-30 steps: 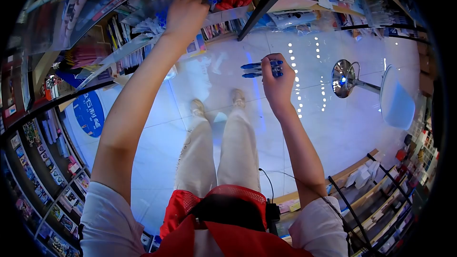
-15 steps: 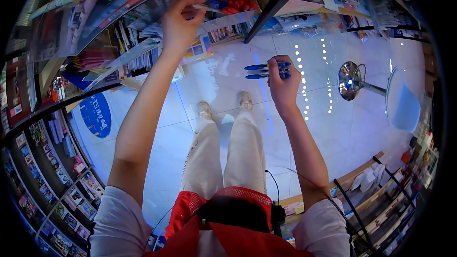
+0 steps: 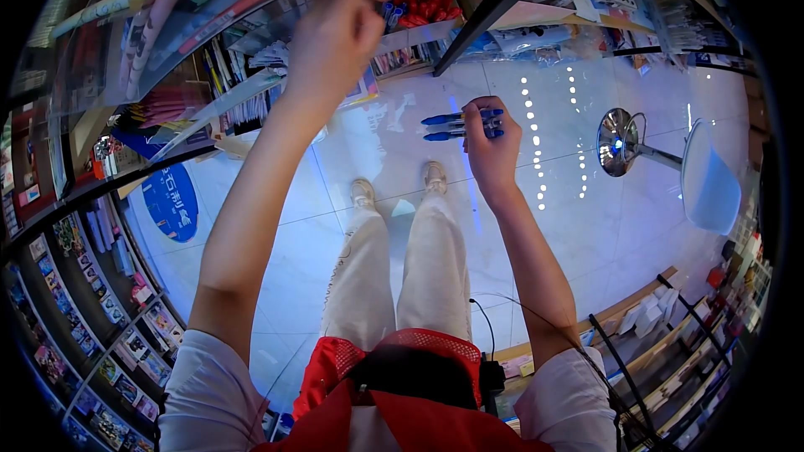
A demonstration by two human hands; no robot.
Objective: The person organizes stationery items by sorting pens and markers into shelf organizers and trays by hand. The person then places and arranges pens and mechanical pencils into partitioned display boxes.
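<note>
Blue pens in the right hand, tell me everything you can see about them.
The pens are slim, with blue ends and paler, clear-looking barrels, plastic by the look of them. They lie roughly side by side, sticking out past both sides of the right hand, its thumb across them. They are held up over the shiny tiled floor. Their exact number is hard to tell, as they overlap.

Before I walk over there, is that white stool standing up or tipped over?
The white stool looks upright: its round metal base sits flat on the floor, with the post rising from it.
</note>
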